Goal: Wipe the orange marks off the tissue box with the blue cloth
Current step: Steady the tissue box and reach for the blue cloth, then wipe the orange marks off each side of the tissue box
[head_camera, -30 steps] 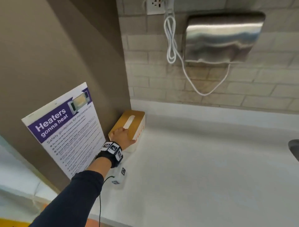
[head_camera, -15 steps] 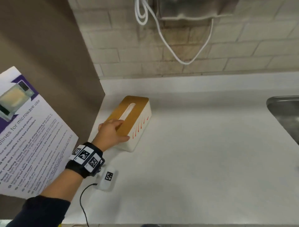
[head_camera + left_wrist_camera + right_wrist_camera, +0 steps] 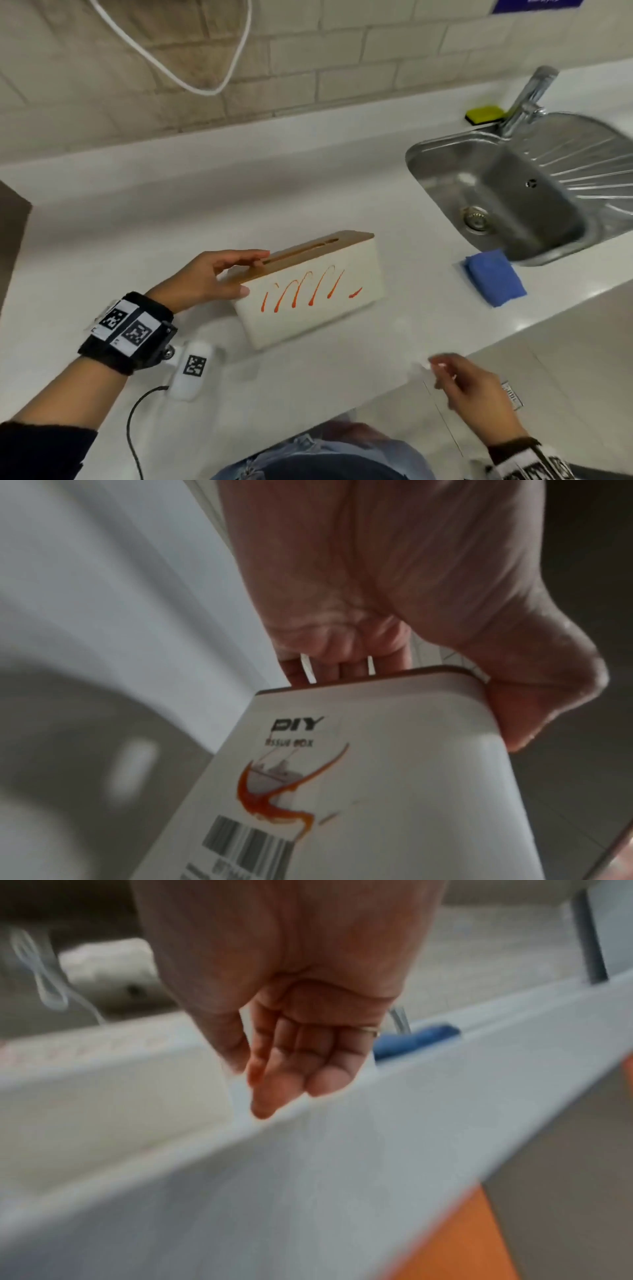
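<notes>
Currently, the left hand (image 3: 209, 279) grips the left end of the tissue box (image 3: 318, 301), fingers over the wooden lid (image 3: 308, 251) and thumb on the white front face. The box stands on the worktop (image 3: 342, 387), possibly tipped slightly toward the person; its long axis runs left to right, angled away toward the right. The orange marks (image 3: 308, 289) cover the front face as a row of streaks. The left wrist view shows 1 further orange smear (image 3: 274, 799) on the labelled end panel.

The right hand (image 3: 476, 394) is empty, fingers loosely extended, and hovers at the near edge of the worktop, near the box's right corner but not touching it.

The blue cloth (image 3: 493, 277) lies folded on the worktop, right of the box and just in front of the sink (image 3: 442, 161). It lies forward and slightly right of the right hand, well apart from the left hand. The right hand is therefore the nearer hand for the pick-up.

Judgement: wiping has not started. The next move calls for the right hand to reach forward to the cloth while the left hand steadies the box.
</notes>
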`<act>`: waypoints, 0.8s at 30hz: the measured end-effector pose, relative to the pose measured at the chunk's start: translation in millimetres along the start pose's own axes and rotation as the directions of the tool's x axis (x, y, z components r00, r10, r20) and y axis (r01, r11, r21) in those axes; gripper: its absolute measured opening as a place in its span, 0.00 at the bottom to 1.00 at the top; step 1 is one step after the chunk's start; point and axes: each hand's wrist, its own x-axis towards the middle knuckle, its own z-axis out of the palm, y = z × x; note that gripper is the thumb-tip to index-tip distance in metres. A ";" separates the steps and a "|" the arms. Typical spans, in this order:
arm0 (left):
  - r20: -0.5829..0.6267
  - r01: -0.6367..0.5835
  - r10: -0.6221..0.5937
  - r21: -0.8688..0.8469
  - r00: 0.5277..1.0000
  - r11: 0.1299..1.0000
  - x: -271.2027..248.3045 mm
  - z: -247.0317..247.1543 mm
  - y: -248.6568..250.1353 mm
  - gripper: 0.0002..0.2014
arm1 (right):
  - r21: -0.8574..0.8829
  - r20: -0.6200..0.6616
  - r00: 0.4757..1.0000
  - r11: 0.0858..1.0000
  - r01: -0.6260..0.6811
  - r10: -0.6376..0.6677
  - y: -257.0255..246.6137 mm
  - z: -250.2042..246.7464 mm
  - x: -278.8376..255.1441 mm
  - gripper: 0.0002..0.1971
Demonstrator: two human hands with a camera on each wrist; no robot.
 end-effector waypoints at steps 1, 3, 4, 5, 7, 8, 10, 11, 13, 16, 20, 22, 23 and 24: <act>0.019 0.007 -0.006 -0.004 1.000 1.000 6.3 4.0 2.0 0.30 | 0.036 -0.129 0.990 0.998 0.057 -0.052 -6.7 -15.6 10.8 0.07; 0.045 0.017 -0.016 -0.023 0.999 1.000 14.7 9.6 4.0 0.28 | 0.043 -0.345 0.933 0.991 0.128 -0.106 -5.1 -38.7 47.0 0.09; 0.050 0.015 -0.013 -0.039 0.999 0.999 16.9 11.8 4.9 0.28 | -0.029 -0.408 0.902 0.989 0.143 -0.143 -3.2 -49.3 69.2 0.11; 0.046 0.013 -0.011 -0.059 0.999 0.998 18.0 13.8 5.7 0.29 | -0.131 -0.416 0.897 0.986 0.107 -0.153 1.6 -56.9 92.5 0.14; 0.015 0.019 -0.017 -0.116 1.000 0.993 18.4 16.7 5.7 0.32 | -0.319 -0.317 0.943 0.948 -0.005 -0.101 15.7 -63.3 130.9 0.22; -0.001 0.021 -0.021 -0.137 1.000 0.990 18.2 17.4 6.0 0.32 | -0.387 -0.241 0.969 0.921 -0.044 -0.055 21.9 -63.3 144.2 0.26; -0.020 0.031 -0.034 -0.138 0.999 0.990 18.9 17.7 7.7 0.30 | -0.479 -0.131 0.991 0.877 -0.036 -0.030 29.7 -62.5 161.4 0.30; -0.019 0.037 -0.040 -0.120 0.999 0.992 19.6 17.1 8.6 0.29 | -0.487 -0.134 0.990 0.873 -0.032 -0.039 32.6 -62.7 167.8 0.30; -0.010 0.054 -0.055 -0.081 0.998 0.995 20.7 15.8 9.1 0.27 | -0.447 -0.181 0.984 0.891 -0.081 -0.002 31.4 -65.6 177.8 0.30; -0.002 0.055 -0.055 -0.082 0.998 0.995 20.5 14.8 8.9 0.26 | -0.316 -0.273 0.949 0.917 -0.244 0.159 29.4 -71.0 189.1 0.35; 0.048 0.042 -0.038 -0.094 0.998 0.995 21.7 15.0 12.9 0.22 | -0.149 -0.276 0.935 0.951 -0.270 0.223 11.7 -86.6 183.5 0.14; 0.067 0.044 -0.038 -0.091 0.997 0.995 23.1 18.2 16.9 0.24 | -0.040 -0.302 0.936 0.978 -0.205 0.183 -3.5 -90.9 165.3 0.08; 0.067 0.043 -0.037 -0.087 0.997 0.995 23.5 20.7 17.8 0.26 | 0.019 -0.320 0.935 0.988 -0.156 0.154 -13.7 -91.8 154.2 0.06; 0.065 0.039 -0.033 -0.080 0.997 0.996 24.1 23.8 18.0 0.28 | 0.106 -0.331 0.935 0.990 -0.093 0.123 -25.7 -90.7 141.0 0.04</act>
